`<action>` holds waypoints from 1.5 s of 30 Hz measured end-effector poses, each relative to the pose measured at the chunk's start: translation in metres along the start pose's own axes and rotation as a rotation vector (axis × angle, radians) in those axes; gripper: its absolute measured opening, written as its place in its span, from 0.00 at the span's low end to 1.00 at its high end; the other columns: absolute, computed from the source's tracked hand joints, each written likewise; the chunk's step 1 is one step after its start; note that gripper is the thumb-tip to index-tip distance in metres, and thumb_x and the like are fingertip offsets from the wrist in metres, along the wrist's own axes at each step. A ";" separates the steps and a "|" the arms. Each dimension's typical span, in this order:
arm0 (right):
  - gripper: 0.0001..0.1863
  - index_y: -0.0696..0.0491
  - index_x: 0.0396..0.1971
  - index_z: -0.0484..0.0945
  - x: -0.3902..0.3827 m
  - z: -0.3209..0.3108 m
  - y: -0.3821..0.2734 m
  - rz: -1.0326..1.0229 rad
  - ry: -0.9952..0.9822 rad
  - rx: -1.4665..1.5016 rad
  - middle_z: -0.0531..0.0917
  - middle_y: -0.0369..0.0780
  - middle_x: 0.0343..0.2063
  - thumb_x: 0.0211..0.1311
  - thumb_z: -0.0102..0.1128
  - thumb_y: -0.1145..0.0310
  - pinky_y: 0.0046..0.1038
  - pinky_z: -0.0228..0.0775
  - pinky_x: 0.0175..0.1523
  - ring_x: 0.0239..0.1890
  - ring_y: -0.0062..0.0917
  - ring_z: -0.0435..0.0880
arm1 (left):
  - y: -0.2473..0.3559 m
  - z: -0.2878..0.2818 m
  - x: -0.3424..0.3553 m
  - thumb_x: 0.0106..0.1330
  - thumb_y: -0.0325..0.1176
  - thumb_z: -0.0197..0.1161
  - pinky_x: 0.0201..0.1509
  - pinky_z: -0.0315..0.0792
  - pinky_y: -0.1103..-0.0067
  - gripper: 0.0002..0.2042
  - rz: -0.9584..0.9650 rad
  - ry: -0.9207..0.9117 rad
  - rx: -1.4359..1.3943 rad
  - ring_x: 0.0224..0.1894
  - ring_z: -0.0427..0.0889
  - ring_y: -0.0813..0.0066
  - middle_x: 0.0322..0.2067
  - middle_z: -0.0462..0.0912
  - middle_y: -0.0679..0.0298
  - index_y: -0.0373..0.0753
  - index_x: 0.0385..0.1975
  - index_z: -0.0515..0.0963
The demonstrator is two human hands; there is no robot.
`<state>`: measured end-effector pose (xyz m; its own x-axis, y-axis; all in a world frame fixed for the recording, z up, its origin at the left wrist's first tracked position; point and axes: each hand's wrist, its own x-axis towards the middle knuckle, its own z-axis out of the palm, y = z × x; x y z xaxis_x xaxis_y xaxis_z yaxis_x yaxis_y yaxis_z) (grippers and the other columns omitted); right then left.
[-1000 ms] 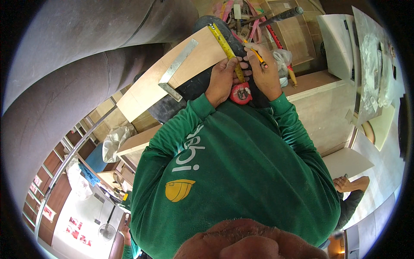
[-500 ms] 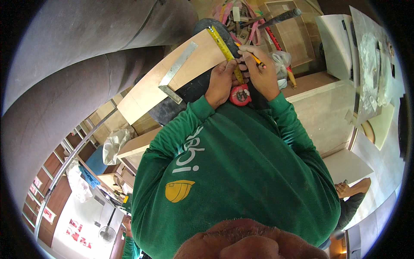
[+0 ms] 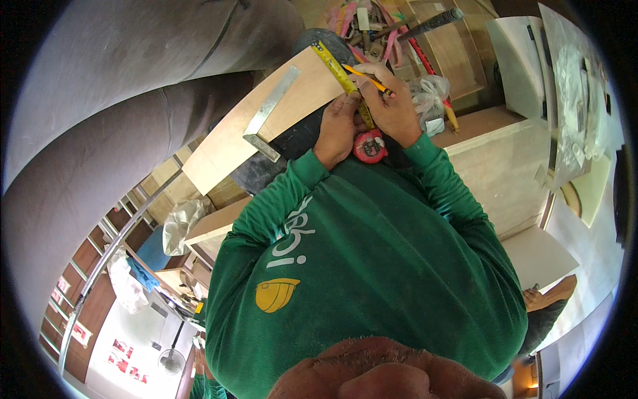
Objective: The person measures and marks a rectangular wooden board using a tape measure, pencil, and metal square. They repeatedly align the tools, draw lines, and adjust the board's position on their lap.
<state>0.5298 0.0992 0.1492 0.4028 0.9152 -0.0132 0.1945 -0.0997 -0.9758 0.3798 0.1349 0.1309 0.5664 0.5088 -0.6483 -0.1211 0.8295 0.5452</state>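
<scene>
A tape measure with a red case (image 3: 369, 146) has its yellow blade (image 3: 332, 66) pulled out over the right end of a pale wooden board (image 3: 232, 136). My left hand (image 3: 337, 130) pinches the blade between thumb and fingers, just beyond the case. In my right hand (image 3: 392, 110) is a yellow pencil (image 3: 373, 81), its tip pointing left, close beside the blade; whether it touches the board I cannot tell. A metal try square (image 3: 271, 105) lies on the board, left of my hands. The board rests across my dark-clothed legs.
Beyond the board lies a heap of tools with pink straps (image 3: 372, 33). A clear plastic bag (image 3: 432, 96) and a wooden panel (image 3: 495, 173) are to my right. Large grey curved forms (image 3: 126, 86) fill the upper left. Another person's arm (image 3: 555, 292) shows at the lower right.
My right hand has shifted left with the pencil, bringing its tip nearer the tape blade. The blade's far end has slid slightly left. My left hand has hardly moved.
</scene>
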 end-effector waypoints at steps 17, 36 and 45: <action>0.13 0.58 0.55 0.83 -0.006 0.003 0.004 0.062 0.013 0.078 0.91 0.52 0.49 0.81 0.62 0.67 0.39 0.85 0.54 0.49 0.46 0.94 | 0.002 -0.006 -0.002 0.92 0.39 0.48 0.55 0.90 0.69 0.17 -0.019 0.003 0.032 0.48 0.93 0.66 0.52 0.88 0.57 0.33 0.63 0.77; 0.14 0.58 0.56 0.83 0.002 0.003 0.009 -0.087 -0.001 -0.050 0.91 0.51 0.48 0.81 0.63 0.65 0.39 0.84 0.53 0.49 0.46 0.94 | -0.002 -0.011 0.001 0.92 0.40 0.49 0.52 0.89 0.71 0.16 -0.018 -0.009 0.033 0.44 0.92 0.70 0.49 0.88 0.59 0.35 0.60 0.78; 0.14 0.59 0.56 0.84 -0.001 0.003 0.013 0.105 0.000 0.167 0.92 0.47 0.48 0.81 0.61 0.66 0.32 0.84 0.52 0.46 0.33 0.94 | 0.004 -0.004 -0.001 0.92 0.39 0.47 0.56 0.90 0.67 0.17 -0.020 -0.008 0.038 0.46 0.93 0.65 0.51 0.89 0.56 0.33 0.61 0.77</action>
<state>0.5292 0.0982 0.1359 0.4128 0.9033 -0.1171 0.0003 -0.1287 -0.9917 0.3757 0.1385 0.1314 0.5748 0.4901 -0.6553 -0.0783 0.8301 0.5521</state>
